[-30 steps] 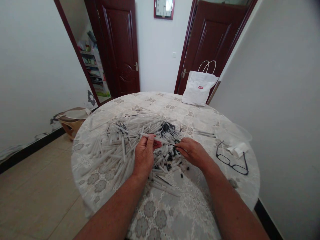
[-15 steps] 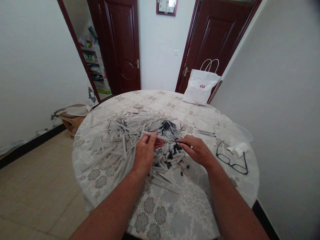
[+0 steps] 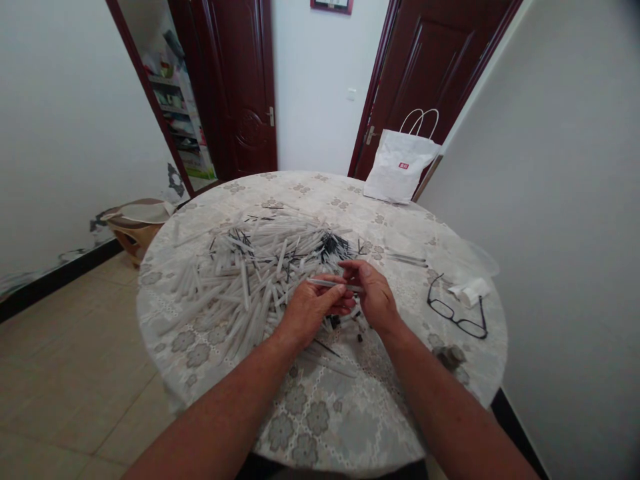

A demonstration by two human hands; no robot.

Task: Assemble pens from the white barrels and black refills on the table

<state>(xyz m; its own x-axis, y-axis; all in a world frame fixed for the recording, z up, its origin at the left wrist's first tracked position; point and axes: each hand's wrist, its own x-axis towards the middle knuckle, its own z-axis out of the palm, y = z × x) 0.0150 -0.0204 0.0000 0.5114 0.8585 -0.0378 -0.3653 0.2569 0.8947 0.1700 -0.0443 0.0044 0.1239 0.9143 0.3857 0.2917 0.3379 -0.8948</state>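
Both hands pinch one pen tube (image 3: 331, 284): left hand (image 3: 310, 311) and right hand (image 3: 374, 297) closed on its ends, above the tube pile (image 3: 245, 273). Round table (image 3: 320, 427); glasses (image 3: 456, 312) at 3 o'clock, bag (image 3: 397, 170) at 1, doors behind.

- pen barrels (image 3: 240, 287) piled at 10 o'clock: pale whitish-grey, with black bits mixed in
- tablecloth (image 3: 320, 413): light grey lace look, darker grey flower pattern
- glasses (image 3: 457, 313) at 3 o'clock: black frame
- paper bag (image 3: 400, 167) at 1 o'clock: white, tiny red logo
- doors (image 3: 250, 87): dark reddish brown
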